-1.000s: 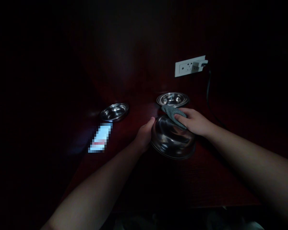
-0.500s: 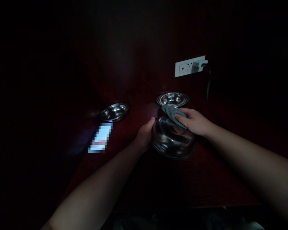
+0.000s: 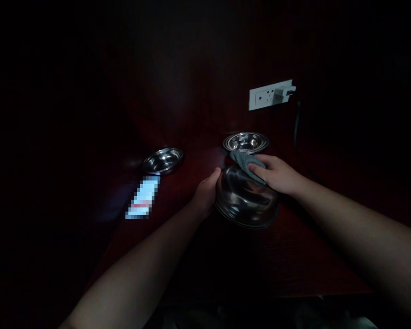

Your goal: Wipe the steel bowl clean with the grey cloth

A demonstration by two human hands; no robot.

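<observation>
Left hand (image 3: 206, 193) curled, I'm gripping tilted metal bowl (image 3: 247, 201) back from near edge of table (image 3: 287, 269); right hand (image 3: 278, 174) is clasping cloth (image 3: 247, 165) against it.

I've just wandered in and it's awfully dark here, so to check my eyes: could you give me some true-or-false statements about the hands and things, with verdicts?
1. The right hand holds a cloth. True.
2. The left hand holds the cloth too. False: it holds the bowl.
3. The bowl's inside faces the camera. False: its outside does.
4. A plug sits in the outlet. True.
5. The dish on the left is upside down. False: its open side faces up.
</observation>
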